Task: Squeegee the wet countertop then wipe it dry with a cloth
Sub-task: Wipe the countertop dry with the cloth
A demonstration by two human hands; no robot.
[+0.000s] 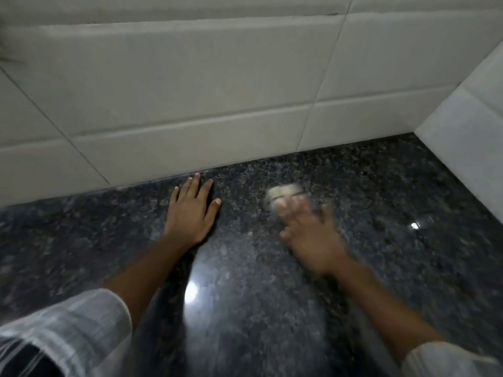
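Observation:
The dark speckled granite countertop (381, 202) fills the lower half of the view and shines with light reflections. My left hand (190, 210) lies flat on it near the back wall, fingers spread, holding nothing. My right hand (310, 235) is blurred by motion and presses on a small pale cloth (283, 195), whose far end sticks out beyond the fingertips. No squeegee is in view.
White tiled walls rise at the back (217, 99) and on the right (468, 137), meeting in a corner at the far right. Pale sleeves cover both forearms at the bottom edge.

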